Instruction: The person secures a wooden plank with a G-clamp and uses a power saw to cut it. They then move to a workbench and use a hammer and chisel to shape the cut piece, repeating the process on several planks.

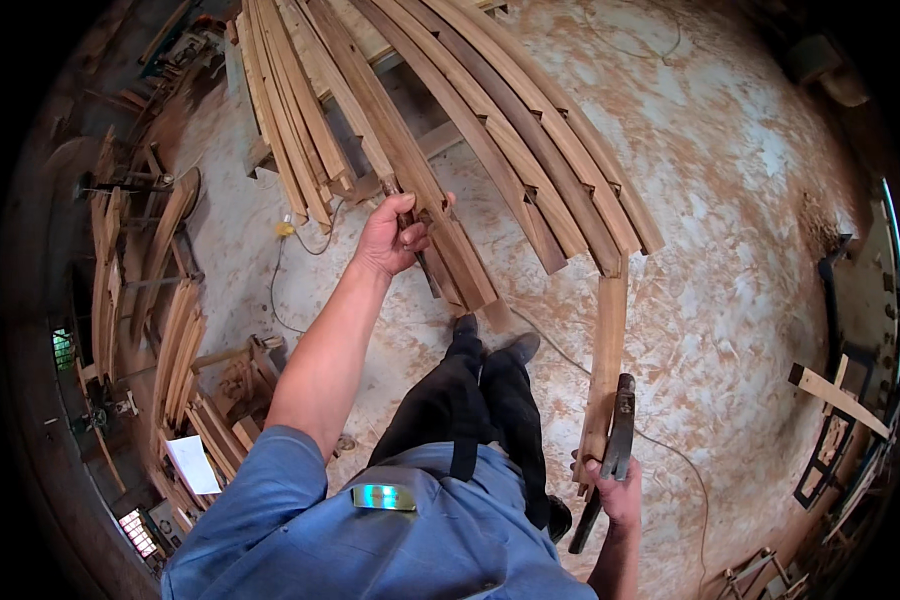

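My left hand (392, 235) is closed round a slim dark tool that looks like a chisel (389, 185), its ringed top showing above the thumb. The hand lies against a long brown wooden bar (455, 255) with a cut joint at its near end; a fingertip shows on the bar's far side. At the lower right, my right hand (618, 494) is closed on a hammer (621, 425), dark head up and handle pointing down. Beside the hammer runs a narrow wooden piece (606, 330); my thumb and fingertips are at its near end, though how firmly they grip it is unclear.
Several curved, notched wooden bars (545, 130) lie side by side ahead. Paler strips (288, 120) rest on the bench to the left. More curved parts (175, 350) are stacked farther left, near a white paper (192, 465). A cord (685, 455) crosses the shaving-strewn floor (730, 290).
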A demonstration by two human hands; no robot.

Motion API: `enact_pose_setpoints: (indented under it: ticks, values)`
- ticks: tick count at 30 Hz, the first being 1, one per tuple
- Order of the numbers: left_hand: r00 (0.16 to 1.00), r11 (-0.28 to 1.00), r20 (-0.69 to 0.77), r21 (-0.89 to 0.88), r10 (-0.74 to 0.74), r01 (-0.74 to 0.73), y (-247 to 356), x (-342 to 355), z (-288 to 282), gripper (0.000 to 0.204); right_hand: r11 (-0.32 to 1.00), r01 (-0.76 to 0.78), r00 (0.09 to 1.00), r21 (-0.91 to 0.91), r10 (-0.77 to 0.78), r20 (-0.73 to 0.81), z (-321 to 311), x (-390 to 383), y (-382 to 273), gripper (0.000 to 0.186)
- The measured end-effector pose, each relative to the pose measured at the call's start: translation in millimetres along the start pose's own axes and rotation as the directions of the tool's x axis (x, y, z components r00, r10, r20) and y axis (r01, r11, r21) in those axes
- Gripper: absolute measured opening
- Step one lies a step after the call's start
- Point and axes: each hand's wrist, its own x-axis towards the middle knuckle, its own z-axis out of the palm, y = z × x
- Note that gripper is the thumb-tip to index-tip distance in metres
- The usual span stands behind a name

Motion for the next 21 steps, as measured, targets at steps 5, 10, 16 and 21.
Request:
enact_pose_setpoints:
  ticks: [5,10,16,21]
  values:
    - [0.999,0.996,-0.030,0.084,0.025,-0.022,-0.3,3.3,0.5,0.041,1.000,0.006,1.000,-0.007,-0.006,0.018,4.0,12.7,-14.7,0.029]
    - [0.966,0.958,-0.257,0.266,-0.036,0.106,-18.1,10.4,27.7,0.013,0.984,0.159,0.979,-0.077,-0.147,0.141,1.9,50.8,-25.9,0.063]
    - [0.963,0.886,-0.243,0.413,-0.118,0.213,-73.3,-8.7,58.7,0.018,0.976,0.073,0.966,0.205,-0.120,0.227,11.7,83.0,-50.0,0.067]
    - [0.941,0.806,-0.086,0.494,-0.327,0.325,-120.2,-29.3,71.2,0.020,0.990,-0.028,0.969,0.141,-0.008,0.245,0.9,80.3,-71.1,0.058]
